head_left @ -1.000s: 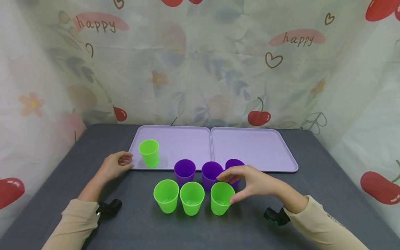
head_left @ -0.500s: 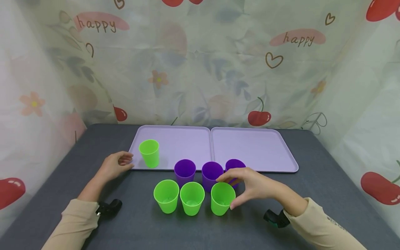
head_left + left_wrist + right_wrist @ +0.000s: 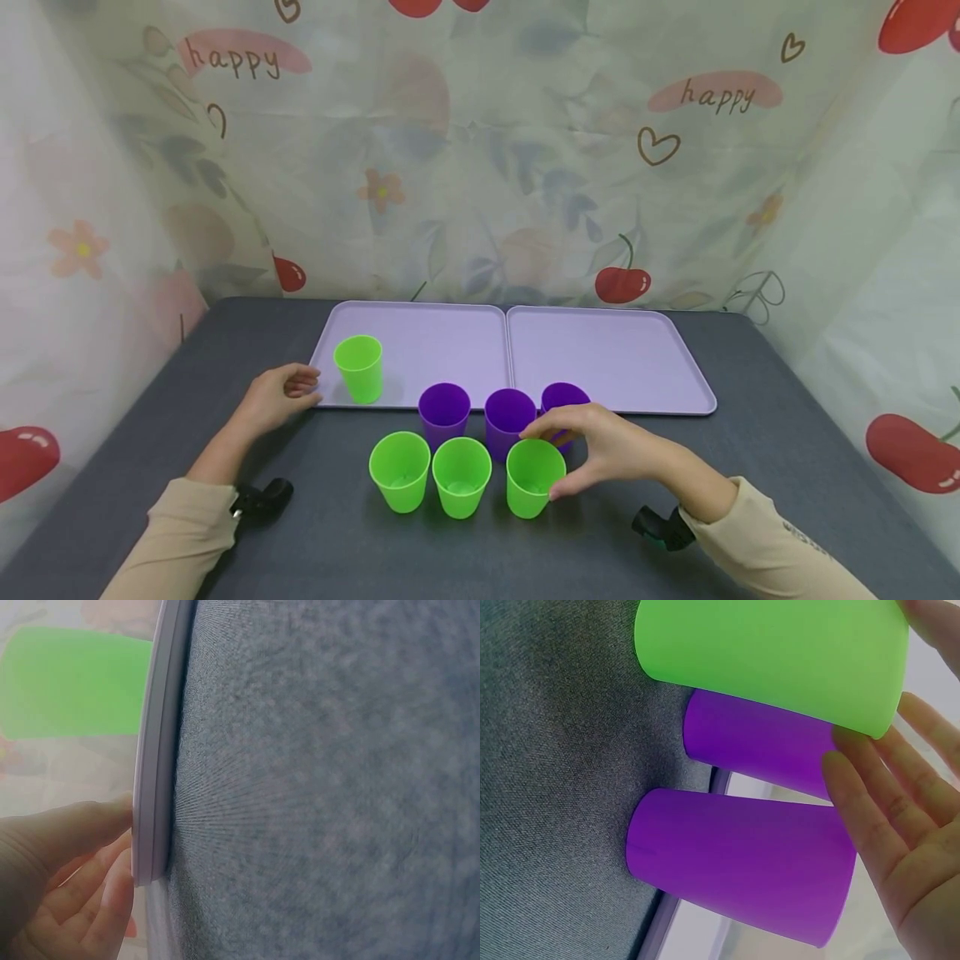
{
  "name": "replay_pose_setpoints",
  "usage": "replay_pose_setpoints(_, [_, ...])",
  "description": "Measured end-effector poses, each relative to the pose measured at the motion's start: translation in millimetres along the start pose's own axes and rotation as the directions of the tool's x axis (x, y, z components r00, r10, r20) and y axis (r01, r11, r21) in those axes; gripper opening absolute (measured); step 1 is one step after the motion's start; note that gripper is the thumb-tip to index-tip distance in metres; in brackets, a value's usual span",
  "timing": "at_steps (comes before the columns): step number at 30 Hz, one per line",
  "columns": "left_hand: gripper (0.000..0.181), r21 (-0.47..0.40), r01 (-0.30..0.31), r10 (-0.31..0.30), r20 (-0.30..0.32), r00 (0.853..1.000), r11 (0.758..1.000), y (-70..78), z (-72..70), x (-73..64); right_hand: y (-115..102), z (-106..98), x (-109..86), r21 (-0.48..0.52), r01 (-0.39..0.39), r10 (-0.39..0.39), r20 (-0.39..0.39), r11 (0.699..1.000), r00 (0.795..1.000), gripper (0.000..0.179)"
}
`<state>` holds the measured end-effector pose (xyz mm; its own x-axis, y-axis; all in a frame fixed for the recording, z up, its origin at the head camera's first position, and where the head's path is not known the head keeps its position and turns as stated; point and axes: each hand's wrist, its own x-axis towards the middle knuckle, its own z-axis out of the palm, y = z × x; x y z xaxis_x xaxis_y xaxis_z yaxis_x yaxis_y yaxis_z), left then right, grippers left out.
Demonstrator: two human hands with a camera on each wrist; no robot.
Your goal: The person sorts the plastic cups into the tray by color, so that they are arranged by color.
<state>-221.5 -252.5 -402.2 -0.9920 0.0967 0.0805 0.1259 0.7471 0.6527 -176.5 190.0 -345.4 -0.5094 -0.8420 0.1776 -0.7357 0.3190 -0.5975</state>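
Head: hands (image 3: pixel 273 397) (image 3: pixel 617 442) (well apart) at tray (image 3: pixel 442 346), cup (image 3: pixel 529 483) rims

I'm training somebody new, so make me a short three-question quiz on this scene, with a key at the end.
1. How many green cups are there in all?
2. True or false: all three purple cups stand on the table, off the trays.
3. Match each hand, left hand and right hand, to the thing at its thumb: (a) the rightmost green cup; (b) the left tray.

Key: 1. Four. 2. True. 3. Left hand b, right hand a.
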Motion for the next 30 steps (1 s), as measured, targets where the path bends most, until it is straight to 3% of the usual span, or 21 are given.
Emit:
replay_pose_setpoints(9, [0.039, -0.011, -0.008, 0.008, 0.009, 1.0, 1.0, -2.2, 0.2, 0.7, -0.8, -1.4, -1.7, -0.006, -0.003, 0.003, -0.025, 1.0, 1.0, 0.055])
replay_pose_setpoints(18, [0.038, -0.013, -0.015, 0.015, 0.006, 1.0, 1.0, -1.6, -0.1, 0.5, -9.9, -16.1, -3.3, -0.015, -0.024, 0.023, -0.049, 1.0, 0.999, 0.057])
replay_pose_setpoints(30, [0.037, -0.017, -0.025, 0.025, -0.002, 1.0, 1.0, -2.2, 0.0, 0.9, -22.8, -42.4, -3.7, -0.018, 0.038, -0.04, -0.118, 0.999, 0.992, 0.054])
